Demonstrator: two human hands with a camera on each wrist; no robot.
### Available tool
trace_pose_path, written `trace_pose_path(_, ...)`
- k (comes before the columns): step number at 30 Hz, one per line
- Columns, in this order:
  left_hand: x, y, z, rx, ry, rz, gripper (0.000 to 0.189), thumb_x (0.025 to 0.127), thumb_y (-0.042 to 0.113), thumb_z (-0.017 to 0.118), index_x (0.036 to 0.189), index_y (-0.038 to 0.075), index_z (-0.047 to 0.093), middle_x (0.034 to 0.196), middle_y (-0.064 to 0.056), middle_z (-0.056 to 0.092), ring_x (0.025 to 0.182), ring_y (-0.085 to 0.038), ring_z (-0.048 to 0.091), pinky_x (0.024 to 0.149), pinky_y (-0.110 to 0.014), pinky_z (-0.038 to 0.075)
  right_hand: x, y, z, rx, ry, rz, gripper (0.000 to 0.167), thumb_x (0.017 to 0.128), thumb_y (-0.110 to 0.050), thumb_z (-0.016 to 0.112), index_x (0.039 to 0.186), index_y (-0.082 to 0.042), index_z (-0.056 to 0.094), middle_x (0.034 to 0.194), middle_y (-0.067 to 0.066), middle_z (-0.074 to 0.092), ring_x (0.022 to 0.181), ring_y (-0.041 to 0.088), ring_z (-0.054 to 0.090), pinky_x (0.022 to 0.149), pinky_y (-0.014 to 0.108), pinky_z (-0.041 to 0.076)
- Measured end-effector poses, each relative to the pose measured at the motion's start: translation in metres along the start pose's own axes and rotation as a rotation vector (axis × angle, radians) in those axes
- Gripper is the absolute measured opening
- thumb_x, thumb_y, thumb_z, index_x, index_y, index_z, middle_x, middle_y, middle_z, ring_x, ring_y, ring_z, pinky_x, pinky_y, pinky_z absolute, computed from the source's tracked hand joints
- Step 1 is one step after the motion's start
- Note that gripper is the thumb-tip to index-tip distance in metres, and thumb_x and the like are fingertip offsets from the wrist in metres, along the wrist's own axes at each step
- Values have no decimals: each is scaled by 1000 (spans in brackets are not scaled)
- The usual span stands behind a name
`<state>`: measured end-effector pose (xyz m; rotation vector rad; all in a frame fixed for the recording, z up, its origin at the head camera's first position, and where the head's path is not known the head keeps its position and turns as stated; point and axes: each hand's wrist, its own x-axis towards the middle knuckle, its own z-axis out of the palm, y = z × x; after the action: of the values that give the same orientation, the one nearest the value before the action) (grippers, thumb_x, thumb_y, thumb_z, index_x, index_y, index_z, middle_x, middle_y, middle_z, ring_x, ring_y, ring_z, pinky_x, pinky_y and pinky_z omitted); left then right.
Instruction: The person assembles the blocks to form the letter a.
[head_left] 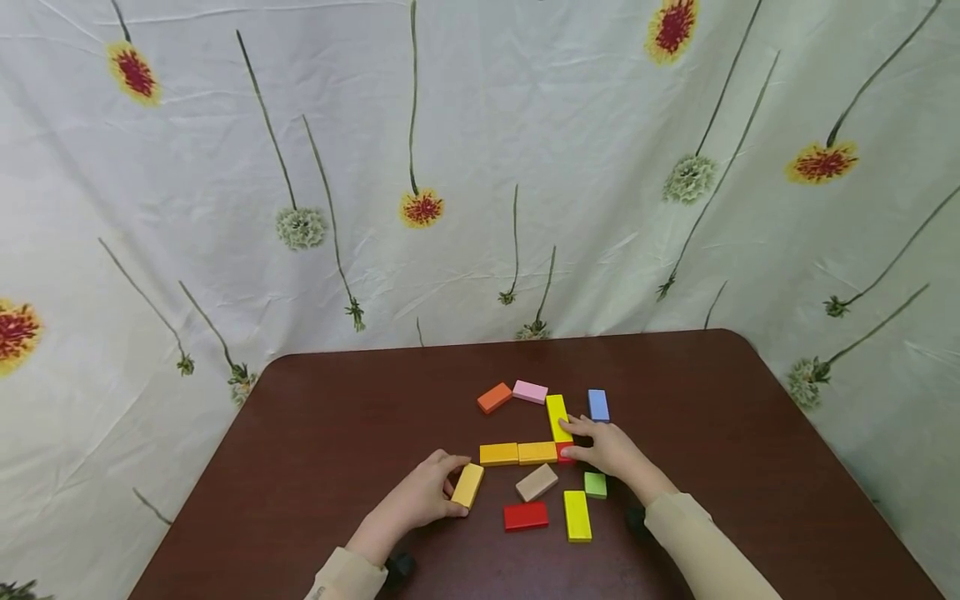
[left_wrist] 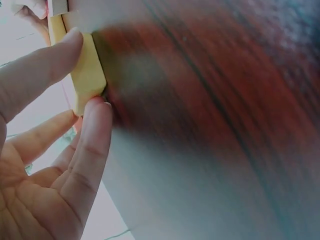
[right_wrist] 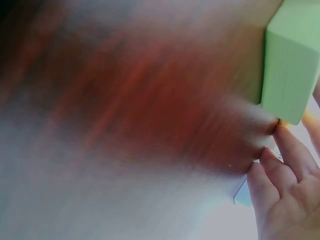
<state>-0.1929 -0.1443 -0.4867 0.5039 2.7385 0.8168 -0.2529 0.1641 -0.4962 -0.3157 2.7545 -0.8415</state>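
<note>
My left hand (head_left: 426, 493) pinches a pale yellow wooden block (head_left: 467, 487) between thumb and fingers, low over the table. In the left wrist view the thumb lies along one side of that block (left_wrist: 91, 67), a fingertip at its end. To its right runs a row of two orange-yellow blocks (head_left: 498, 454), ending at a small red block (head_left: 565, 452) partly hidden by my right hand (head_left: 611, 448). My right thumb touches this red block, and the forefinger rests against the bright yellow block (head_left: 557, 415) standing off the row's end. The other right fingers rest on the tabletop.
Beyond the row lie orange (head_left: 494, 397), pink (head_left: 530, 392) and blue (head_left: 597, 405) blocks. On the near side are a tan block (head_left: 537, 482), a red block (head_left: 526, 516), a yellow block (head_left: 577, 517) and a green block (head_left: 595, 485). A flowered cloth (head_left: 480, 125) hangs behind the dark table (head_left: 337, 417).
</note>
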Motion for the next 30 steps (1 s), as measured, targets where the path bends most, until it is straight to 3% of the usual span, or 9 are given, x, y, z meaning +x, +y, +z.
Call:
trace_pose_path(8,4,-1,2,-23,22,-20,68,69,20,91,125,3,58,105,-6,56,76,-8,55,64,-22,49,0,-3,-2,-8,-9,9,56,89,-30,71,141,-19,55,149,15,49,141,40,40,108,58,40)
trace_pose_path(30,6,1,6,-9,34,-30,66,69,21,90,125,4,59,102,-4,56,74,-8,52,64,-20,48,-1,-3,-2,-6,-18,18,56,90,-31,71,142,-20,54,149,14,49,141,41,39,108,59,40)
